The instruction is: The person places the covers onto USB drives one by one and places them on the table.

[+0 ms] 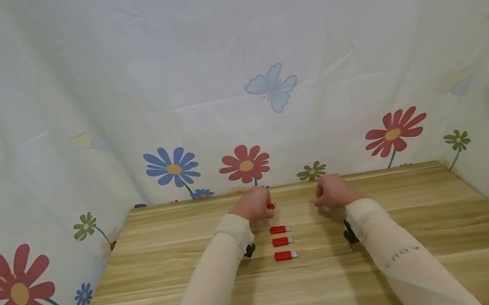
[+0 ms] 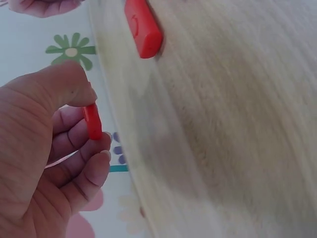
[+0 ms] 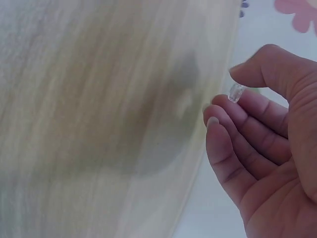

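My left hand pinches a red USB stick between thumb and fingers, above the far part of the table. In the head view its pale end points right, toward the other hand. My right hand is level with it across a gap, holding a small clear cap between thumb and fingertips. Three more red sticks lie in a column nearer me: a far one, a middle one and a near one. All three have their silvery ends to the right.
The wood-grain table ends just beyond the hands. A pale curtain printed with flowers and butterflies hangs behind it and along both sides. Dark wrist straps show below the sleeves.
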`<state>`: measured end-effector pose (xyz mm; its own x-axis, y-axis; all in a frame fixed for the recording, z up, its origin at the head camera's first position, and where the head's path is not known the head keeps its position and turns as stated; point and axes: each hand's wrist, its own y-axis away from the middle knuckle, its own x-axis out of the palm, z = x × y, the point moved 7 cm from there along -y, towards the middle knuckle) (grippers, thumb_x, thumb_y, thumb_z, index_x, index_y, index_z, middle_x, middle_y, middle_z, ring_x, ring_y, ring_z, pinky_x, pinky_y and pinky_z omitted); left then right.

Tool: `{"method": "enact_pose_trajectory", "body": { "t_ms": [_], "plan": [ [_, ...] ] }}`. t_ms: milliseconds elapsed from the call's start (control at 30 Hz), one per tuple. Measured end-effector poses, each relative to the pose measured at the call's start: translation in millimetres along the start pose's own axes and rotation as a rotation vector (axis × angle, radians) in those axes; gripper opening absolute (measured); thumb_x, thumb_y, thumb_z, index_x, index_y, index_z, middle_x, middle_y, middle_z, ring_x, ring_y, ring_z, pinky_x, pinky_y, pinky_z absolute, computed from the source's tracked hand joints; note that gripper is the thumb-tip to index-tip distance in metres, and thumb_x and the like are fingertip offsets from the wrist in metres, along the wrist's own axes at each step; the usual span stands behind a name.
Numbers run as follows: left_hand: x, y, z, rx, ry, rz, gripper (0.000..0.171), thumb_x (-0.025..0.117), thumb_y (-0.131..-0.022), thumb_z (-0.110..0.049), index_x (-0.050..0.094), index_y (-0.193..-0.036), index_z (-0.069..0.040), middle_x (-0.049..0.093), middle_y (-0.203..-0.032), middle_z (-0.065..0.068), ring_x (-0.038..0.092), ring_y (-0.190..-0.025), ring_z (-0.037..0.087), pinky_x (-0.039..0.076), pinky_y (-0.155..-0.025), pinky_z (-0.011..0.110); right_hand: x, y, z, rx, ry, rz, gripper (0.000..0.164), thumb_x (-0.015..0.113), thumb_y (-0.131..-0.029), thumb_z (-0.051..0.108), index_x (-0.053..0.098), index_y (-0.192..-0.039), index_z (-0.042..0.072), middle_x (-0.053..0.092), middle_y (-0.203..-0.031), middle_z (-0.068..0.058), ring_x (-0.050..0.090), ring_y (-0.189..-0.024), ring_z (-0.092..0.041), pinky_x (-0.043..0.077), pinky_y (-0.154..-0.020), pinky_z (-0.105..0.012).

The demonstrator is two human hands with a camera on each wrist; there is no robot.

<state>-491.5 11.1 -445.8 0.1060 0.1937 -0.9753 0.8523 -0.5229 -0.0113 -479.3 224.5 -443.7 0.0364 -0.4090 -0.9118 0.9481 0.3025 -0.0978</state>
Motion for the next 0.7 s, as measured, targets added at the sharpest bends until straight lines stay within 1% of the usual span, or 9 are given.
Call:
{"method": "enact_pose_trajectory", "body": {
  "t_ms": [167,367,533,700],
  "plan": [
    [-10.5,11.1,-4.7,0.029,0.021,0.003,0.018,0.082,-0.087,-0.024,0.067,-0.09,-0.013,0.062,-0.077,-0.001,0.056,-0.071,0.017,0.049,-0.066,0.026,-9,10,15,-0.028,-0.06,0.001,0.003,0.075,-0.079,0.011,0.073,-0.079,0.009,0.071,-0.079,-0.004,0.059,-0.069,-0.015,0.052,-0.069,-0.034],
    [-19.9,25.7,-12.4,0.051,0.06,0.01,0.019,0.081,-0.087,-0.022,0.071,-0.1,-0.013,0.066,-0.086,-0.004,0.06,-0.079,0.016,0.054,-0.075,0.025,-16,23,29,-0.054,-0.138,0.0,0.008,0.077,-0.084,0.014,0.077,-0.089,0.007,0.075,-0.087,-0.005,0.067,-0.079,-0.015,0.058,-0.076,-0.038],
    [-29.8,40.1,-23.2,0.106,0.069,-0.003,0.018,0.08,-0.088,-0.019,0.072,-0.103,-0.013,0.068,-0.091,-0.004,0.061,-0.081,0.014,0.056,-0.078,0.024,-17,35,41,-0.052,-0.214,0.009,0.009,0.079,-0.088,0.016,0.077,-0.094,0.009,0.075,-0.089,-0.002,0.068,-0.082,-0.013,0.059,-0.078,-0.035],
    [-38.8,57.0,-35.7,0.165,0.097,-0.028,0.017,0.078,-0.09,-0.019,0.072,-0.105,-0.015,0.068,-0.096,-0.005,0.061,-0.084,0.012,0.055,-0.078,0.022,-21,50,58,-0.113,-0.252,-0.019,0.013,0.08,-0.088,0.016,0.075,-0.095,0.007,0.073,-0.088,-0.002,0.066,-0.08,-0.013,0.057,-0.074,-0.032]
  ]
}}
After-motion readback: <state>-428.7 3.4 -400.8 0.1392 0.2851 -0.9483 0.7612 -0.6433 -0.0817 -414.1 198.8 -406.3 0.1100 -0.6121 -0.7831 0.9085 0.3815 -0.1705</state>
